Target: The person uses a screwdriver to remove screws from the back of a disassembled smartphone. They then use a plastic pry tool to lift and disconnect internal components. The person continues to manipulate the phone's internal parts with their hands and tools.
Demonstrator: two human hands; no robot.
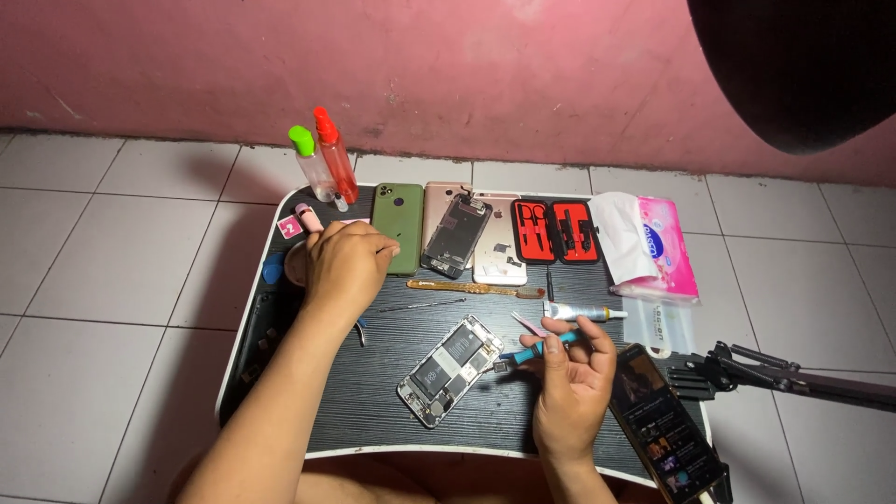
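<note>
An opened phone body (450, 370) with its battery and boards showing lies in the middle of a dark lap table (373, 411). My right hand (571, 383) is just right of it and holds a teal-handled screwdriver (539, 347) and pink tweezers (528, 324), tips pointing left toward the phone. My left hand (345, 266) rests knuckles-up at the table's back left, over a round holder, fingers curled; what it grips is hidden. A green phone (399, 224) lies next to it.
At the back lie a loose screen (455, 235), a rose-gold phone back (499, 247), a red tool case (556, 231), a pink tissue pack (658, 247), two spray bottles (324, 161). A glue tube (579, 313) and a lit phone on a stand (665, 425) are right.
</note>
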